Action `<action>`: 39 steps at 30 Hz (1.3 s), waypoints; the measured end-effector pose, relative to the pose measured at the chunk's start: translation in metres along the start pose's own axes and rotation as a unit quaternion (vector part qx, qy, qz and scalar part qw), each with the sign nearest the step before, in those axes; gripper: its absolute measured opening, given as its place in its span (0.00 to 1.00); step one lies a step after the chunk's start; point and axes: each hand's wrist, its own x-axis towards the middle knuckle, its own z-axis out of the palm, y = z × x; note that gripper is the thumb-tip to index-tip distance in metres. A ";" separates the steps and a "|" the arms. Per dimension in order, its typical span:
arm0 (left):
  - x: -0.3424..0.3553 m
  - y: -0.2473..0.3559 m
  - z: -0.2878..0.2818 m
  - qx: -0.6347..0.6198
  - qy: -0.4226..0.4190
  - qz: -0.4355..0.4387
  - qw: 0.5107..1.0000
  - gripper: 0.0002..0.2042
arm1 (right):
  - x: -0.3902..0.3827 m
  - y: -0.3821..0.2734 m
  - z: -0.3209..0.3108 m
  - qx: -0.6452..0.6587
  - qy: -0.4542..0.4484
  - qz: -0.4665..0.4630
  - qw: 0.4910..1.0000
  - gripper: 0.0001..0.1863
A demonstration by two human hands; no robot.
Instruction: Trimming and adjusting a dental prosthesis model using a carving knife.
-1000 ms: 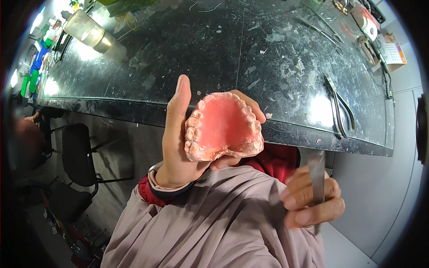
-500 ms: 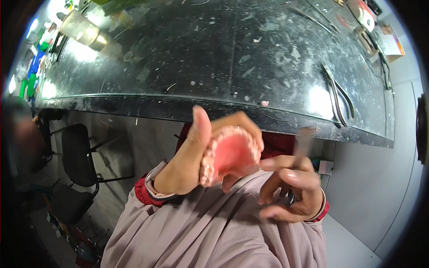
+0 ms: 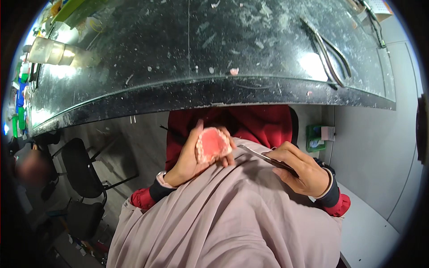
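Left hand [image 3: 187,155] curled around dental model [image 3: 213,144]

I see it in front of the bench [image 3: 147,44], pink side facing me. Right hand [image 3: 306,172] pinches 1 slim metal tool [image 3: 256,154], tip near the model. Pliers [image 3: 320,43] rest on the bench.

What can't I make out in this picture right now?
In the head view:
- Underside of the pink tooth model: turned away, in the left hand.
- Rear end of the metal tool: covered by the right hand.
- Far part of the green object: cut off by the upper edge.
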 end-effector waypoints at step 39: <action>0.035 -0.025 -0.043 -0.154 0.126 0.101 0.975 0.21 | 0.064 0.002 0.064 -0.134 -0.104 0.193 0.966 0.24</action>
